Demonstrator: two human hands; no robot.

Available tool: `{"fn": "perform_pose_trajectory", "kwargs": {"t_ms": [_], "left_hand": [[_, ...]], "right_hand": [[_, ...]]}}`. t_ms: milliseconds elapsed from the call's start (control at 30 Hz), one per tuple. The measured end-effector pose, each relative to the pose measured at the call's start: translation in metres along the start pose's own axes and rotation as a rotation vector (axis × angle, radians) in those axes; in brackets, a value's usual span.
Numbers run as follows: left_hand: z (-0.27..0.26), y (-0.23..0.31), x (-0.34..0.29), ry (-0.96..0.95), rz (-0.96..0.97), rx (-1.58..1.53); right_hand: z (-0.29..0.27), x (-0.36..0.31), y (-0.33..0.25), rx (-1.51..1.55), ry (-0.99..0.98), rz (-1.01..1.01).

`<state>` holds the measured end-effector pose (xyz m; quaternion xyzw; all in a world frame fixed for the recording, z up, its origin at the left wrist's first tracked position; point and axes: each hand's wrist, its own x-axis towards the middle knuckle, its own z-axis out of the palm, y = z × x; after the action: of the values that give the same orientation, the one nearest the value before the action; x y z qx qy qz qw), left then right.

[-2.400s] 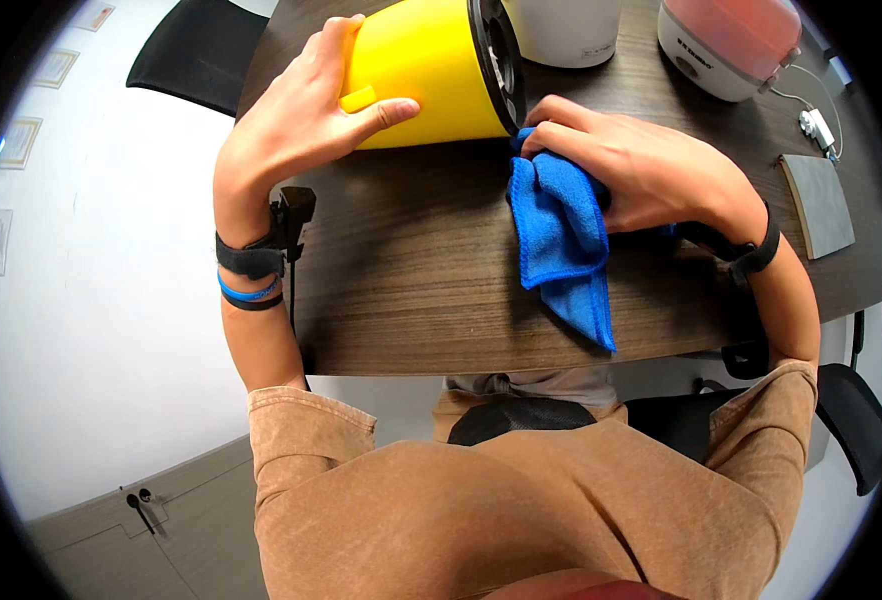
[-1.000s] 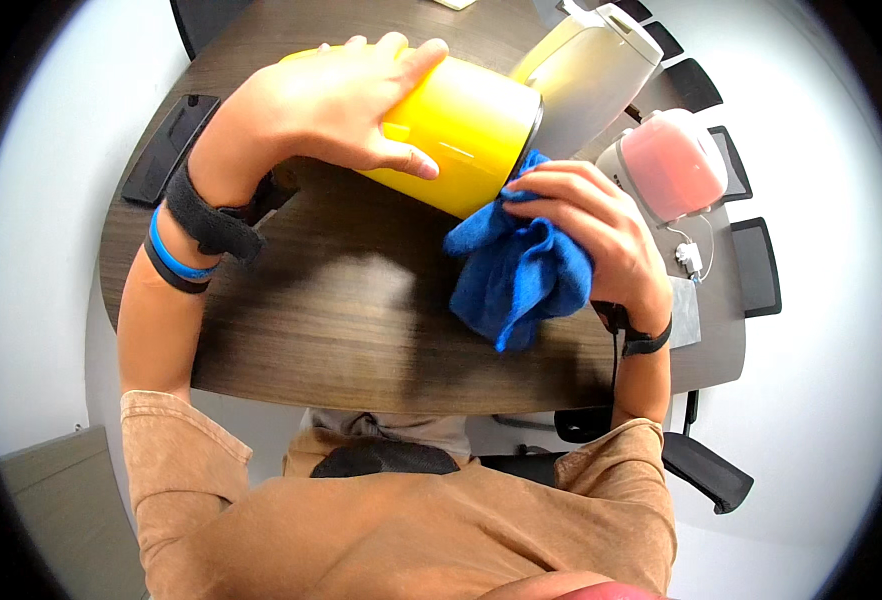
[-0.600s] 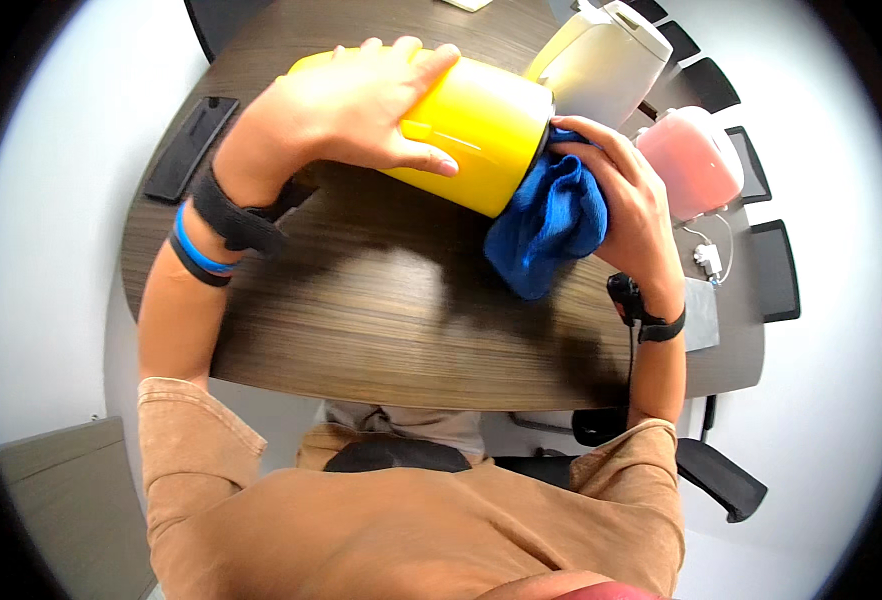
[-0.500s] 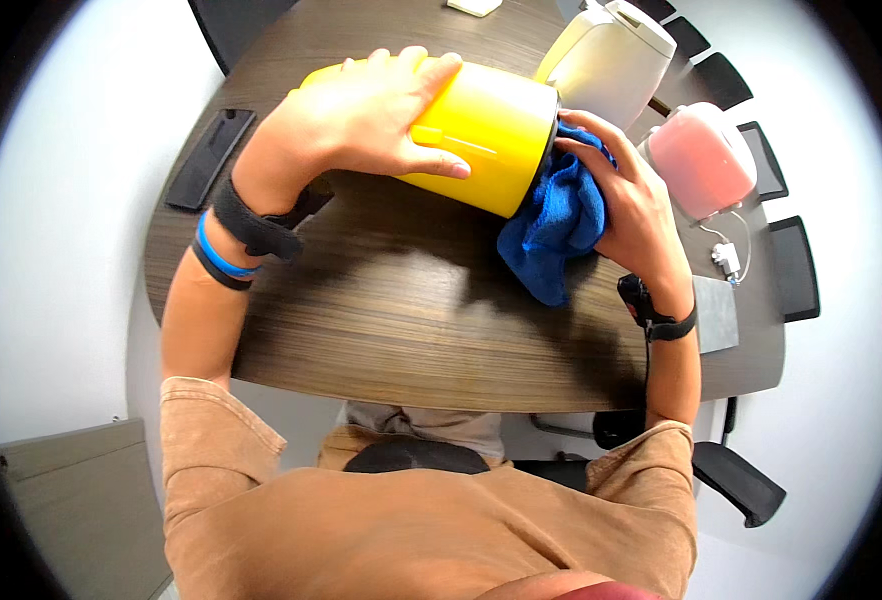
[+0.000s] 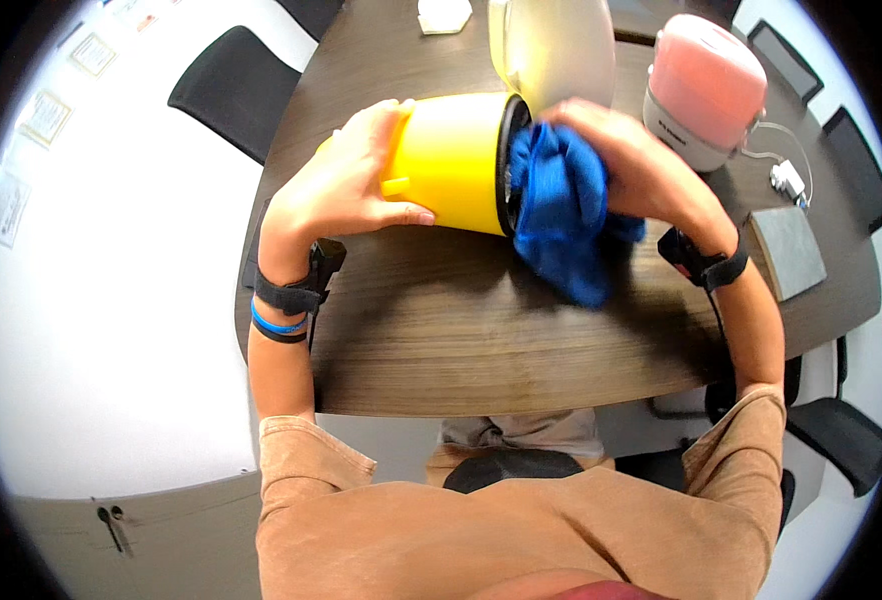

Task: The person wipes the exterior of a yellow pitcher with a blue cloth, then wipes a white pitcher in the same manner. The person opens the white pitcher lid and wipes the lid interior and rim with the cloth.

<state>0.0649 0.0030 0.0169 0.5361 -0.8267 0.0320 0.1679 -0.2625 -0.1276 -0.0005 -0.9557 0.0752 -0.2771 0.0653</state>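
Observation:
A yellow cylindrical container with a black rim lies on its side in my grasp, its rim end turned toward the right. My left hand is wrapped round the left part of it, thumb along the near side. A blue cloth is bunched in my right hand and pressed against the rim and mouth of the container. Its loose end hangs down over the table. The right fingers are partly blurred, and the cloth hides most of the container's mouth.
Beyond the container stands a pale, translucent appliance. A pink-and-white appliance is at the far right, with a white plug and cable beside it. A grey box lies on the wooden table. Black chairs surround it.
The view has swung left, so the table sits further right in it. The container looks more level, its dark rim shows more, and my right hand has shifted the cloth along the mouth.

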Motion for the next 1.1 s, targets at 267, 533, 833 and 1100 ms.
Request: {"fn": "perform_pose_trajectory", "kwargs": {"t_ms": [267, 533, 833, 1100], "left_hand": [[-0.004, 0.012, 0.004, -0.062, -0.053, -0.009], [0.001, 0.012, -0.004, -0.037, -0.125, -0.071], [-0.016, 0.003, -0.039, -0.160, -0.191, 0.035], [0.002, -0.012, -0.052, 0.134, -0.644, -0.222]], "right_hand": [[0.027, -0.011, 0.001, 0.223, -0.129, 0.132], [0.013, -0.015, 0.005, 0.028, -0.484, 0.166], [-0.001, -0.029, 0.011, -0.311, -0.536, 0.524], [-0.001, -0.033, 0.040, -0.172, -0.552, 0.405]]}}
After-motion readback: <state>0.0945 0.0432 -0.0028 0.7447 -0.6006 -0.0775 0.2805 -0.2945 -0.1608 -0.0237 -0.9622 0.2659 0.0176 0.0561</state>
